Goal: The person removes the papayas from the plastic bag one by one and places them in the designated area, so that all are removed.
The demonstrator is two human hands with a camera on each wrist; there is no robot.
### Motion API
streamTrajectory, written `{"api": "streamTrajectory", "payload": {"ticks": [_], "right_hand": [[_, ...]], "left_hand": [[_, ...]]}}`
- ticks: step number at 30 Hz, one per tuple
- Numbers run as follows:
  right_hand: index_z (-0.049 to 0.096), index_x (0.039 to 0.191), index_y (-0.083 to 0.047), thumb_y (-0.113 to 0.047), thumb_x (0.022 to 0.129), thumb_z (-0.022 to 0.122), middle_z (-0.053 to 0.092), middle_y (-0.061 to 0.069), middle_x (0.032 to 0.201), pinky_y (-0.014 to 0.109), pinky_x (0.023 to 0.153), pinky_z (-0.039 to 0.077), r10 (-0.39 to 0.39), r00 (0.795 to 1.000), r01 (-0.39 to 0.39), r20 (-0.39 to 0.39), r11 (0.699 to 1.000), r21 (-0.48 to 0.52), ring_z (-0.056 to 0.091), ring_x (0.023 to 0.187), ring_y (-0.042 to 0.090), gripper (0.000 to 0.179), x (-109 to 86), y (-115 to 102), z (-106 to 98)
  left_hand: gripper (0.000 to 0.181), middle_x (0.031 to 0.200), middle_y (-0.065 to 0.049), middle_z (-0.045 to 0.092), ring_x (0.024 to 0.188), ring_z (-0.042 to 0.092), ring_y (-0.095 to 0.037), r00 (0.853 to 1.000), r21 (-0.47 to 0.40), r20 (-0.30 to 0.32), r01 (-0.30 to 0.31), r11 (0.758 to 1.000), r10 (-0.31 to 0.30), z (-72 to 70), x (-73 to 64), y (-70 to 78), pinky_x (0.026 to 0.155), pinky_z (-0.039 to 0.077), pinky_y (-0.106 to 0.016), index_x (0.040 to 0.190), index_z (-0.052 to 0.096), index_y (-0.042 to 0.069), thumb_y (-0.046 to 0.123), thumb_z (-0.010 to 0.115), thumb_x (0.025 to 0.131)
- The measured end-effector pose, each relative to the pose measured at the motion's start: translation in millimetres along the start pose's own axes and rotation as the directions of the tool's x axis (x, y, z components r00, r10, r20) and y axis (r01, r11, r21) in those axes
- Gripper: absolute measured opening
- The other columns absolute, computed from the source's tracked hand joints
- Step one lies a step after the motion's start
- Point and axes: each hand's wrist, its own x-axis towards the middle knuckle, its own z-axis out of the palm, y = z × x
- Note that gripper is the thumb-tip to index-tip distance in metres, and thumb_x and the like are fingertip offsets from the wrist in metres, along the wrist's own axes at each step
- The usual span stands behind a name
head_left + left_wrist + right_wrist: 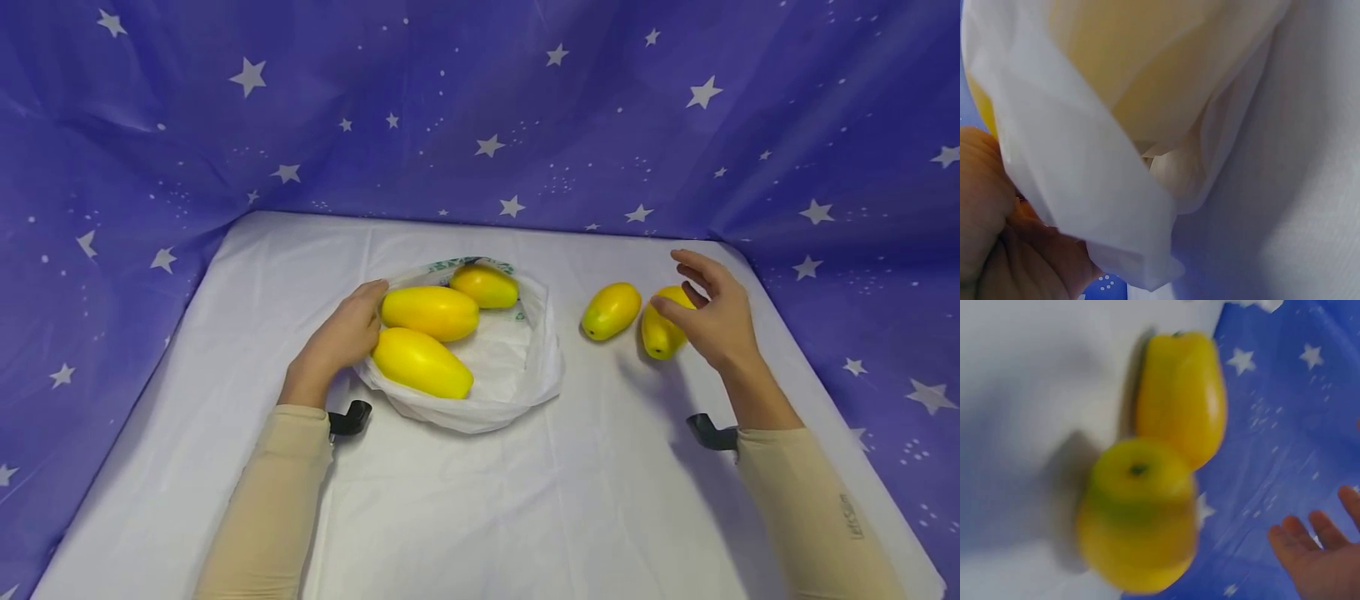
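Three yellow fruits (429, 313) sit in the bag (542, 379) right of our L hand (347, 330), head view; our R hand (718, 321) hangs spread by two loose fruits (612, 311). L wrist: we pinch thin plastic, prob. light, tear-prone. R wrist: loose ones look smooth, firm, maybe slippery; we'd grip mid-body.

A white plastic bag (546, 367) lies wide open on the bench (442, 508), green print near its far rim. Inside are a long yellow fruit (422, 363), a second long fruit (430, 313) just behind it and a smaller, green-ended fruit (486, 286) — all on their sides. To the right lie a green-tinged yellow fruit (611, 311) and — just beside it — another yellow fruit (660, 337).
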Motion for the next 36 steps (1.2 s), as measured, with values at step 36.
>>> {"api": "streamTrajectory", "payload": {"ticks": [36], "right_hand": [[0.062,0.128,-0.010,0.001,0.078,0.079,0.050,0.001,0.141,0.047,0.107,0.041,-0.441,0.757,0.339,0.482,0.896,0.287,0.043,0.132,0.016,0.054,49.8,-92,172]], "left_hand": [[0.052,0.155,-0.022,0.026,0.145,0.021,-0.034,1.000,-0.018,-0.021,-0.006,1.000,0.006,0.8,-2.0,1.6,0.120,0.015,-0.043,0.149,0.026,-0.008,-0.001,0.030,0.098]]}}
